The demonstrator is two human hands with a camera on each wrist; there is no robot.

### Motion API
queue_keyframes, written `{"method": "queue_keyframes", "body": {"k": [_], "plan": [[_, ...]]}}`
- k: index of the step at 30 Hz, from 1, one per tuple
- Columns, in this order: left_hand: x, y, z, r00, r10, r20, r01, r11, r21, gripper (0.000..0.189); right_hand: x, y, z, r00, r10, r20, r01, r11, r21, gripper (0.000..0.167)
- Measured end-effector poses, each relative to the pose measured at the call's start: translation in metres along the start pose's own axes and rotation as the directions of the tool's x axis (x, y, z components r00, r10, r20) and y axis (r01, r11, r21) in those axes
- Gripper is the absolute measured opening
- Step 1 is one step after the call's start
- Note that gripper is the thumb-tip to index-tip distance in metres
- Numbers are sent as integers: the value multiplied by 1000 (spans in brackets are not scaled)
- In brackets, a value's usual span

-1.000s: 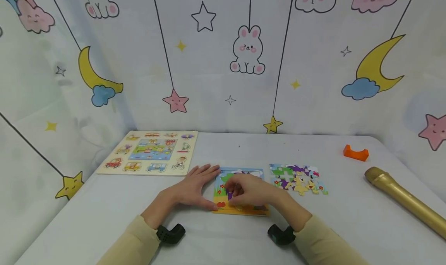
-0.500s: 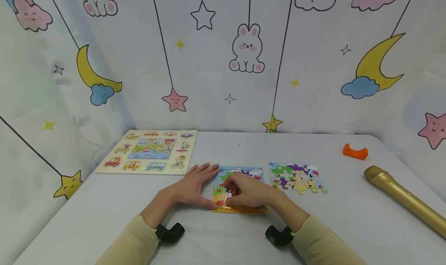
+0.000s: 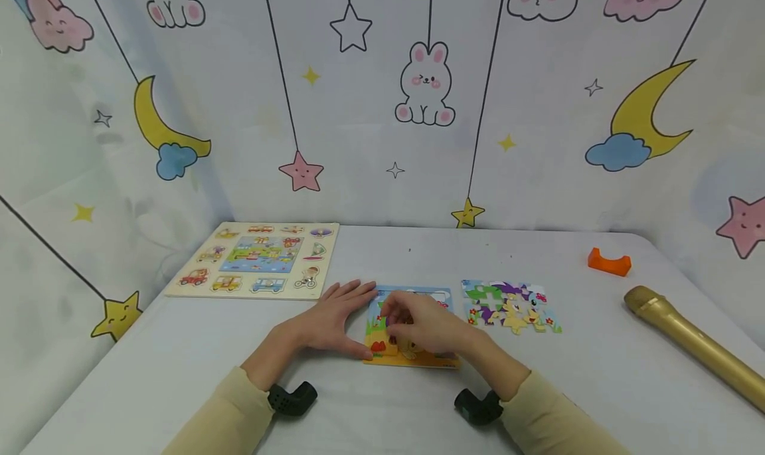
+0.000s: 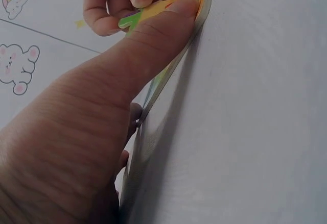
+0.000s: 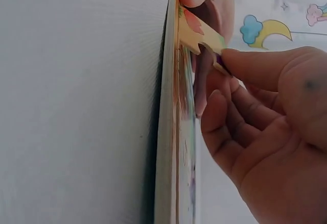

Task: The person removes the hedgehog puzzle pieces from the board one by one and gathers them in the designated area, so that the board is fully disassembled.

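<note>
A small jigsaw puzzle [image 3: 433,362] in a shallow tray lies in front of me in the head view. My left hand [image 3: 331,325] rests at its left side with fingers spread, the thumb pressing on the near left corner. Over the puzzle, my right hand [image 3: 430,322] pinches a puzzle piece [image 5: 196,30] between thumb and fingers. The right wrist view shows this yellow piece with a red print tilted up, its gripped edge raised off the tray and its other end low beside the left thumb [image 4: 179,12]. My right hand hides the puzzle's middle.
Right of the tray lies a group of joined puzzle pieces [image 3: 515,314] with a gap in it. A large vehicle puzzle board [image 3: 313,289] lies back left. An orange curved block [image 3: 609,264] and a gold microphone [image 3: 687,332] are on the right.
My right hand has raised one edge of the pinched piece, which now tilts up from the tray. My left hand stays in place.
</note>
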State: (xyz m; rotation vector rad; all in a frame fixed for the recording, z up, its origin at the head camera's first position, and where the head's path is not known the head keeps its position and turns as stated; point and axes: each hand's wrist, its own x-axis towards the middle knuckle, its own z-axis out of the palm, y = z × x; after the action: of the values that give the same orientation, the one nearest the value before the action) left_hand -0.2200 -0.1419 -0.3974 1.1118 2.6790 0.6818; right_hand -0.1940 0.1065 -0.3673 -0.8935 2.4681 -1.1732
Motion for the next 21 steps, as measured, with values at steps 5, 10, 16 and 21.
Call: {"method": "queue_keyframes", "body": {"k": [5,10,16,21], "plan": [[0,0,0,1000,5,0,-5,1000,-7,104,-4,1,-12,999,-9,-39,12,997,79,16],[1,0,1,1000,-7,-2,7,1000,-15,105,-16,5,-43,996,-39,-82,49,991,127,17],[2,0,4,1000,-28,5,28,1000,9,107,-47,20,-77,994,59,-87,-52,996,75,17],[1,1,2,999,-41,9,41,999,24,107,-72,34,-93,992,108,-61,-105,994,37,19]]}}
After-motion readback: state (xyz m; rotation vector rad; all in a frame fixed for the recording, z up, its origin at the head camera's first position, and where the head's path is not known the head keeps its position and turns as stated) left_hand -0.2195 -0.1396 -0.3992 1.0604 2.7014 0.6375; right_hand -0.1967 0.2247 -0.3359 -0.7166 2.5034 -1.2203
